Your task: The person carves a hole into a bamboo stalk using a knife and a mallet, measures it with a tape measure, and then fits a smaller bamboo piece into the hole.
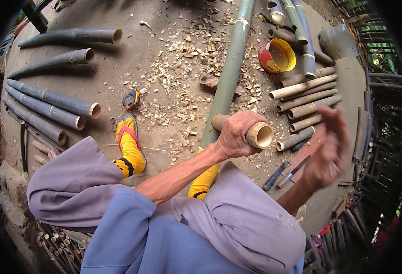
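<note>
My left hand [236, 137] is wrapped round a short bamboo tube [259, 135], whose hollow cut end faces right and up. My right hand [326, 150] is raised to the right of the tube and blurred by motion. Its fingers look stretched and apart, and I see nothing in them. On the ground just left of that hand lie a dark-handled tool [276, 176] and a knife [294, 171] with a narrow blade. A long green bamboo pole [230, 68] runs away from me beyond the left hand.
Several cut bamboo pieces [308, 96] lie in a row at right, near a red and yellow tin [277, 55]. Longer dark poles [50, 101] lie at left. Wood chips [178, 82] cover the middle ground, beside an orange and black tape measure [131, 98].
</note>
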A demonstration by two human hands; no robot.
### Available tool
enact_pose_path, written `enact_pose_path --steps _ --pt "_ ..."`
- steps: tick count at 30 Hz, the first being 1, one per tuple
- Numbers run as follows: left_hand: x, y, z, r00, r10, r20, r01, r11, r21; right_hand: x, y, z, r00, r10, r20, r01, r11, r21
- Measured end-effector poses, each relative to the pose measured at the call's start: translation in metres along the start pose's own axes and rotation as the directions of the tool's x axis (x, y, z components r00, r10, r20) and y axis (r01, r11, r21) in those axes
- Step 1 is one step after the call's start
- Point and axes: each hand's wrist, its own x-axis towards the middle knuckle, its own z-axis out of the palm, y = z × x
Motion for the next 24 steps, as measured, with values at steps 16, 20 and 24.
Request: enact_pose_path --steps 16,20,24 --pt "-0.003 0.001 -0.019 0.913 -0.218 0.346 0.255 0.965 -0.064 -0.019 0.043 0.046 0.959 0.182 0.218 -0.107 0.943 -0.315" --pt "0.002 0.001 -0.062 0.936 -0.218 0.277 0.269 0.95 -0.161 -0.062 0.113 -0.011 0.85 0.313 -0.425 -0.356 0.934 -0.024" --pt "0.026 0.013 -0.039 0.919 -0.204 0.337 0.313 0.898 -0.309 -0.168 0.18 -0.05 0.594 0.482 -0.644 -0.654 0.756 -0.037"
